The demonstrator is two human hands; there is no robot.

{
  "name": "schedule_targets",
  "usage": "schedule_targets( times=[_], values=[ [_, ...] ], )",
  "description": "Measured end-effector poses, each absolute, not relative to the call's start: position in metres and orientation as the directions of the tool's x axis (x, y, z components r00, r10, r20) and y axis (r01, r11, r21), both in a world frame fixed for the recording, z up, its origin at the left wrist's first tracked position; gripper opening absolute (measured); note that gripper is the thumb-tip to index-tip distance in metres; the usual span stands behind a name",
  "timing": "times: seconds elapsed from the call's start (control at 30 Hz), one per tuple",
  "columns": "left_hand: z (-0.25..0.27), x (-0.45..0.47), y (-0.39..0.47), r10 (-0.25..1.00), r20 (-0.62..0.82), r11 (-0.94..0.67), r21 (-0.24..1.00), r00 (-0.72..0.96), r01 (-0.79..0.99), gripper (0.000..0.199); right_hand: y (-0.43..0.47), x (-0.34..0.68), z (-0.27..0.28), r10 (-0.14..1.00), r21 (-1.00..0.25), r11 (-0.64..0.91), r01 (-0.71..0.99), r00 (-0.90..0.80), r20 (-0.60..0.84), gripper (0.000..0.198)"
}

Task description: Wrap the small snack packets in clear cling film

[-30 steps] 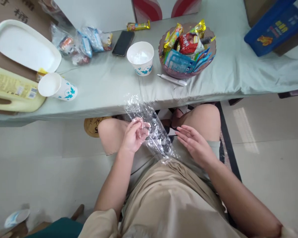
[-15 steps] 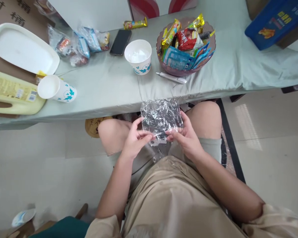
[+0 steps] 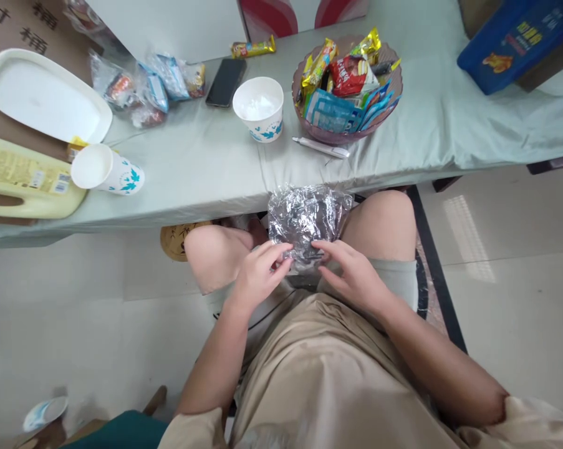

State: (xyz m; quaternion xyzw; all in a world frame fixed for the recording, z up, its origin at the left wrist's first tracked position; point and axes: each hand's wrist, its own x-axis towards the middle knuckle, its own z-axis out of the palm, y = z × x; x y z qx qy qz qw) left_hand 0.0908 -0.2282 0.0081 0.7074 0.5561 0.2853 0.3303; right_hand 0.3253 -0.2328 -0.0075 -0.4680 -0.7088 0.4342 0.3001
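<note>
A crinkled clear plastic bag (image 3: 304,215) is spread between my hands above my lap, at the table's front edge. My left hand (image 3: 262,274) holds its lower left edge, with thumb and forefinger bent toward each other. On the lower right edge is my right hand (image 3: 353,274); its forefinger lies on the film and its thumb is a little apart below, with the other fingers partly hidden. Glare and folds cover the film, and something dark shows through it.
On the cloth-covered table (image 3: 192,168) stand a paper cup (image 3: 265,121), a glass bowl (image 3: 344,132) of wrapped snacks, a white pen (image 3: 321,148) and a phone (image 3: 226,82). Another cup (image 3: 129,176) lies tipped left, near a white tray (image 3: 42,93) and a yellow jug (image 3: 38,199).
Both hands have drawn slightly down toward me along the bag's near edge, and their fingers have shifted on it. The bag's upper right side has spread a little rightward.
</note>
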Motion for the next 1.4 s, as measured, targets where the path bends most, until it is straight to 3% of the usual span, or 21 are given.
schedule_targets(
  times=[0.13,0.23,0.37,0.53,0.57,0.67,0.77,0.87,0.9,0.97,1.03,1.1,1.2,1.4],
  values=[
    [0.006,0.086,-0.231,0.968,0.040,-0.195,0.746,0.249,0.637,0.019,-0.230,0.322,-0.016,0.953,-0.759,0.273,0.591,-0.272,0.131,0.021],
    [0.006,0.083,-0.234,0.973,0.101,-0.212,0.749,0.208,0.628,0.014,-0.231,0.324,-0.013,0.935,-0.718,0.353,0.600,-0.258,0.244,0.015],
    [0.016,0.083,-0.238,0.970,0.190,-0.241,0.805,0.149,0.542,0.012,-0.236,0.329,0.002,0.902,-0.779,0.417,0.469,-0.321,0.290,0.009],
    [0.032,0.088,-0.238,0.963,0.134,-0.201,0.935,0.234,0.291,0.014,-0.237,0.329,0.019,0.864,-0.925,0.335,0.180,-0.452,0.224,0.008],
    [0.033,0.088,-0.238,0.969,0.126,-0.185,0.939,0.213,0.291,0.015,-0.237,0.327,0.021,0.855,-0.941,0.315,0.119,-0.467,0.227,0.004],
    [0.030,0.089,-0.238,0.982,0.148,-0.180,0.918,0.116,0.354,0.018,-0.237,0.322,0.026,0.862,-0.956,0.290,0.052,-0.449,0.237,0.016],
    [0.022,0.086,-0.239,0.986,0.119,-0.143,0.964,0.117,0.223,0.018,-0.239,0.317,0.028,0.924,-0.982,0.174,0.070,-0.357,0.139,0.015],
    [0.017,0.085,-0.237,0.971,0.033,-0.036,0.999,0.237,0.010,0.057,-0.242,0.312,0.027,0.969,-0.999,-0.030,0.010,-0.244,-0.032,0.015],
    [0.016,0.085,-0.236,0.959,-0.011,0.008,1.000,0.285,0.014,0.063,-0.242,0.311,0.026,0.971,-0.995,-0.096,-0.027,-0.221,-0.088,0.016],
    [0.014,0.088,-0.234,0.947,-0.124,0.100,0.990,0.295,0.094,0.054,-0.240,0.310,0.022,0.968,-0.972,-0.199,-0.124,-0.181,-0.175,0.017],
    [0.009,0.091,-0.234,0.958,-0.214,0.197,0.975,0.194,0.104,0.040,-0.238,0.310,0.017,0.959,-0.937,-0.260,-0.233,-0.172,-0.224,0.033],
    [0.003,0.094,-0.235,0.955,-0.283,0.285,0.958,0.091,-0.010,0.036,-0.236,0.309,0.012,0.944,-0.903,-0.307,-0.300,-0.217,-0.249,0.065],
    [-0.002,0.096,-0.236,0.933,-0.356,0.360,0.929,0.055,-0.087,0.038,-0.237,0.308,0.004,0.890,-0.876,-0.404,-0.263,-0.333,-0.311,0.093],
    [0.000,0.088,-0.231,0.902,-0.427,0.430,0.902,0.059,-0.045,0.041,-0.237,0.305,-0.005,0.891,-0.860,-0.436,-0.264,-0.258,-0.373,0.068]
  ],
)
